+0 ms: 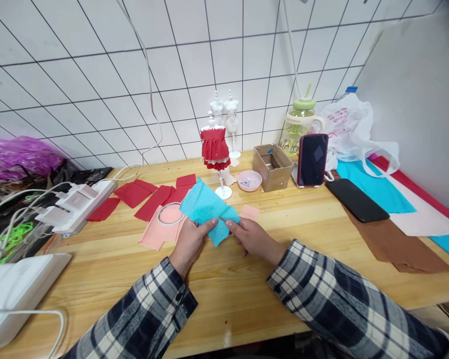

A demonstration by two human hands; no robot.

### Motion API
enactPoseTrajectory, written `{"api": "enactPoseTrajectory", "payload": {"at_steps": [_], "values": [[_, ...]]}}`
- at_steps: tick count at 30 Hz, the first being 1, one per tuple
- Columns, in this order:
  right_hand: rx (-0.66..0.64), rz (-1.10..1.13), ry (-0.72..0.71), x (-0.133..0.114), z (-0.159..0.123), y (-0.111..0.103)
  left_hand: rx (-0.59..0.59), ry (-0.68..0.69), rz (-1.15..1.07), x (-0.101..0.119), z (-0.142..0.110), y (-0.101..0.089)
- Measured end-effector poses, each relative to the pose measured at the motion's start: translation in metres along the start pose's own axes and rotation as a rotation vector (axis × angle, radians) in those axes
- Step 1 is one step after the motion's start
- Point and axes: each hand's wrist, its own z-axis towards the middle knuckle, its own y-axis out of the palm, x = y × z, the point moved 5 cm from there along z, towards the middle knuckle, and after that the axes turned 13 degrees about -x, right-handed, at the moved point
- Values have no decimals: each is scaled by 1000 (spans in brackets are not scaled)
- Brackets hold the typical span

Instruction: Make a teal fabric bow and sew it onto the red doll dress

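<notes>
A crinkled turquoise sheet of thin paper is held up above the table, between my two hands. My left hand is closed on its lower left edge, thumb on top. At the right corner my right hand pinches the same sheet between thumb and fingers. A small dress form stands behind it, wearing a red pleated strapless dress with a white layer at the hem. Left of the sheet lie pink pieces with a round ring on them, and several red pieces.
A pink bowl of small beads, an open cardboard box, a propped phone and a green-lidded bottle stand at the back. Brown sheets and a black phone lie right. A power strip with cables sits left.
</notes>
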Motion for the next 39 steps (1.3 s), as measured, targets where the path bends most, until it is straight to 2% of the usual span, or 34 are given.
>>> {"api": "enactPoseTrajectory", "payload": {"at_steps": [6,20,31,39], "values": [[-14,75,43,4,0,3,19,-15,30,1,0,0],[1,-43,6,-2,-1,1,37,14,-33,4,-1,3],[2,-74,-48,-5,-2,1,18,4,69,1,-1,-1],[-9,-56,-19,0,0,2,39,-9,78,2,-1,-1]]}}
